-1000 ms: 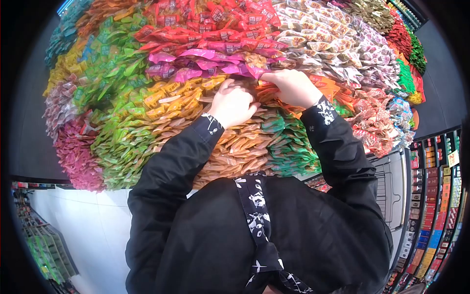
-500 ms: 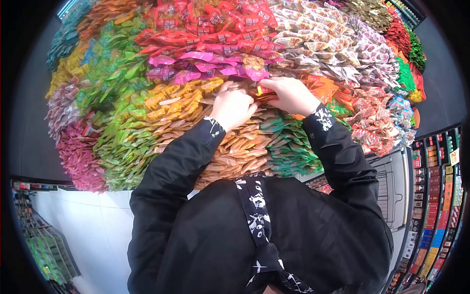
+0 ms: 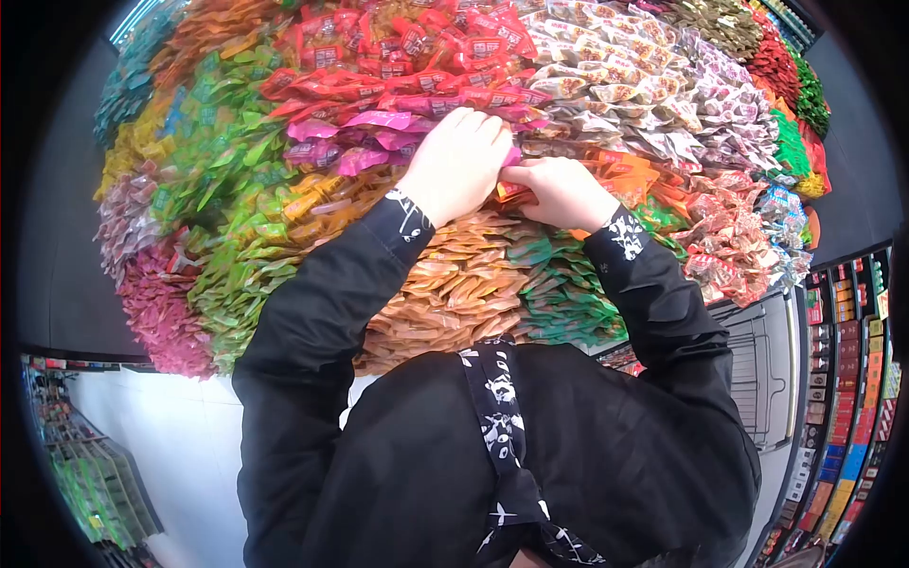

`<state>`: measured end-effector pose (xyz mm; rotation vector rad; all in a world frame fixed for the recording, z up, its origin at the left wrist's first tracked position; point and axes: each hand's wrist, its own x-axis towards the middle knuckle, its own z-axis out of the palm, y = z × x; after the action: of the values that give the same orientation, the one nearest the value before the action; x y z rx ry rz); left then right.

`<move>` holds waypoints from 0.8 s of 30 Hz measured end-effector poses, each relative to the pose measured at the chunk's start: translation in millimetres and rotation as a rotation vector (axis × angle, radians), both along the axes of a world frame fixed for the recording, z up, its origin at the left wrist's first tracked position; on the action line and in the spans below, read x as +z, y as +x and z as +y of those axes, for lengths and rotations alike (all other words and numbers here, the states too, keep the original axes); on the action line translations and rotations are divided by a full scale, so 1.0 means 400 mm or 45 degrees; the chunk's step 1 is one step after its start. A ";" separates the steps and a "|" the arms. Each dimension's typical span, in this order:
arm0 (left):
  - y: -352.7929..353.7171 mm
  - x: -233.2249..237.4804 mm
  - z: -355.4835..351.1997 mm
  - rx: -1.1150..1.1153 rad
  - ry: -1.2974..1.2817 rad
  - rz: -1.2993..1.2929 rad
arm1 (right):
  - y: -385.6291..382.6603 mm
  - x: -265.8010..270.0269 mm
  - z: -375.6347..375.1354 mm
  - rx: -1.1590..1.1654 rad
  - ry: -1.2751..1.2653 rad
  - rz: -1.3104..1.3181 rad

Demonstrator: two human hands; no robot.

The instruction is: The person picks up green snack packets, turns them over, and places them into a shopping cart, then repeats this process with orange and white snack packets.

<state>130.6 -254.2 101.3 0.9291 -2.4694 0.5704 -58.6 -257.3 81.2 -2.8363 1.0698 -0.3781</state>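
Observation:
A big heaped display of small wrapped snack packets fills the upper view, sorted in colour bands. My left hand [image 3: 457,163] lies fingers down on the pink packets [image 3: 365,142], its fingertips at the edge of the beige packets [image 3: 615,95]. My right hand [image 3: 559,189] is curled just to its right, pinching an orange-red packet [image 3: 512,192] between thumb and fingers, above the brown packets [image 3: 454,284]. Both arms wear black sleeves with white-patterned cuffs.
Red packets [image 3: 407,57] lie beyond the hands, green and yellow packets [image 3: 227,189] to the left, dark green packets [image 3: 568,284] and orange packets [image 3: 634,170] near the right wrist. Shelves of boxed goods [image 3: 843,379] stand at the right. White floor [image 3: 180,445] shows lower left.
My left hand has moved up and slightly right, from the yellow and brown packets onto the pink ones. My right hand drew in a little, still pinching the orange-red packet.

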 end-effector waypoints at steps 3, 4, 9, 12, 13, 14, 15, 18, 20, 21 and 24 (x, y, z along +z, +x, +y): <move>0.012 0.015 -0.030 0.046 0.082 -0.023 | -0.008 -0.017 -0.003 0.056 -0.050 -0.055; 0.018 0.018 -0.042 0.090 0.140 -0.005 | -0.011 -0.022 -0.004 0.054 -0.043 -0.057; 0.029 -0.007 -0.078 0.013 -0.392 0.086 | -0.020 -0.011 -0.016 -0.014 -0.041 -0.130; 0.032 -0.008 -0.074 0.215 -0.204 0.054 | -0.023 -0.015 -0.036 -0.017 -0.069 -0.110; 0.030 -0.006 -0.067 0.285 -0.168 -0.018 | -0.018 -0.010 -0.037 -0.022 -0.039 -0.085; 0.031 -0.005 -0.070 0.284 -0.170 -0.016 | -0.012 -0.001 -0.039 -0.027 -0.012 -0.061; 0.035 -0.007 -0.075 0.277 -0.182 -0.022 | -0.006 0.016 -0.037 -0.053 0.040 -0.032; 0.035 -0.013 -0.080 0.312 -0.166 -0.047 | -0.005 0.002 -0.069 -0.082 -0.007 -0.045; 0.031 -0.011 -0.075 0.387 -0.180 -0.095 | -0.009 -0.012 -0.086 -0.070 -0.016 -0.054; 0.027 -0.009 -0.075 0.418 -0.141 -0.099 | -0.007 -0.013 -0.085 -0.073 -0.063 -0.069; 0.022 -0.005 -0.077 0.395 -0.282 -0.073 | -0.007 -0.007 -0.075 -0.089 -0.066 -0.075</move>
<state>139.5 -285.1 99.3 1.2254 -2.2643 0.9636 -61.4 -287.2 78.4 -2.8188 1.1662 -0.4984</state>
